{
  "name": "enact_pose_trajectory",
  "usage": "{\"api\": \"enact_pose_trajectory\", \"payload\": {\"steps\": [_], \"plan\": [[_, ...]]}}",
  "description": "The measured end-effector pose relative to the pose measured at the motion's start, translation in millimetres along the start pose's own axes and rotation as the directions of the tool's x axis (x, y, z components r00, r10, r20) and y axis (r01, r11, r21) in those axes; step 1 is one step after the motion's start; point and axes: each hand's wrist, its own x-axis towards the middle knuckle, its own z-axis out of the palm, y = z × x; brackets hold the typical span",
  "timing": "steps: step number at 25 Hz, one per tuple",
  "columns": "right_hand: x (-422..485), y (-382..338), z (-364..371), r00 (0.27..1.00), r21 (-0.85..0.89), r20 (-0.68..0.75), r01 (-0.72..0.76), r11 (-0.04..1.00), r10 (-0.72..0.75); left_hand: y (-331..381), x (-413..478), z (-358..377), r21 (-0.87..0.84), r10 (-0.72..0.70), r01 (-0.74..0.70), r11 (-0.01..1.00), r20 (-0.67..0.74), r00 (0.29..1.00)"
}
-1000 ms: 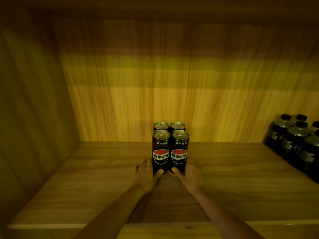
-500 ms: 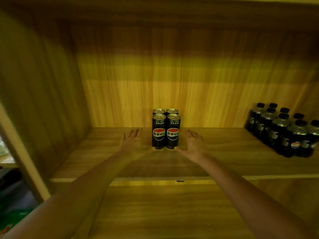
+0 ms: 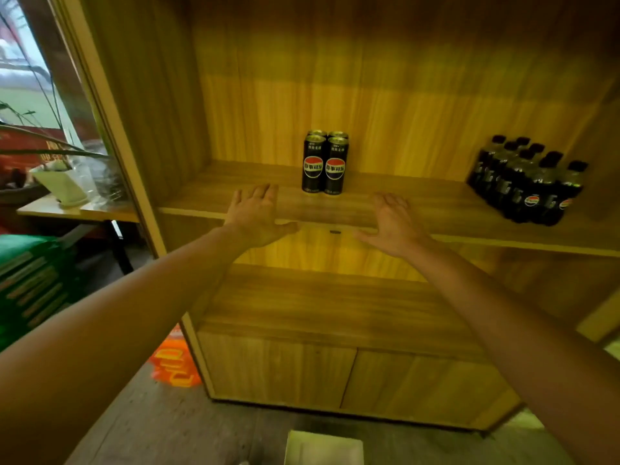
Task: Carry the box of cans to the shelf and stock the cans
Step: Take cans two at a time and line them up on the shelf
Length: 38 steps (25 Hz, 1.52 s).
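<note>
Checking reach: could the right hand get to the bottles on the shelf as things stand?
Probably yes. The right hand is open and empty at the shelf edge, and bare board lies between it and the bottles.

Shelf board (image 3: 419,199) bare left of cans (image 3: 324,164) at frame centre, bare between cans and bottles (image 3: 526,182) at right. Side panel (image 3: 151,95) walls left. Lower shelf (image 3: 318,303) bare.

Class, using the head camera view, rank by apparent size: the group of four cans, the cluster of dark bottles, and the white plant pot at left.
1. cluster of dark bottles
2. group of four cans and white plant pot: similar in apparent size, and at different distances, so unranked.
</note>
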Motion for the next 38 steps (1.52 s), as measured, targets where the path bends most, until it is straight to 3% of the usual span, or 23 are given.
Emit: {"api": "enact_pose_trajectory", "payload": {"steps": [5, 10, 18, 27, 33, 38], "plan": [[-55.6, -2.1, 28.0, 0.999, 0.013, -0.025, 0.046, 0.999, -0.046, 7.1, -59.1, 38.9, -0.046, -0.001, -0.001, 0.999, -0.037, 0.999], [-97.3, -6.6, 121.7, 0.998, 0.053, 0.056, 0.035, 0.998, -0.038, 3.1, -89.8, 129.2, -0.080, 0.020, -0.023, 0.997, -0.041, 0.999], [-160.1, 10.0, 348.3, 0.951, 0.090, 0.305, -0.080, 0.993, 0.049, -16.9, -123.0, 360.6, -0.077, 0.057, -0.043, 0.996, 0.196, 0.979], [-248.3, 62.1, 630.8, 0.956, 0.101, 0.293, -0.060, 0.993, 0.028, -13.5, -175.7, 647.9, -0.194, 0.206, -0.162, 0.968, 0.232, 0.951], [-310.7, 91.8, 788.4, 0.922, 0.155, 0.387, -0.056, 0.986, -0.009, -22.5, -217.2, 807.4, -0.187, 0.267, -0.207, 0.960, 0.404, 0.875], [-348.9, 115.2, 855.9, 0.855, 0.253, 0.519, -0.147, 0.956, -0.006, -19.4, -242.9, 873.3, -0.332, 0.326, -0.152, 0.931, 0.568, 0.756]]}}
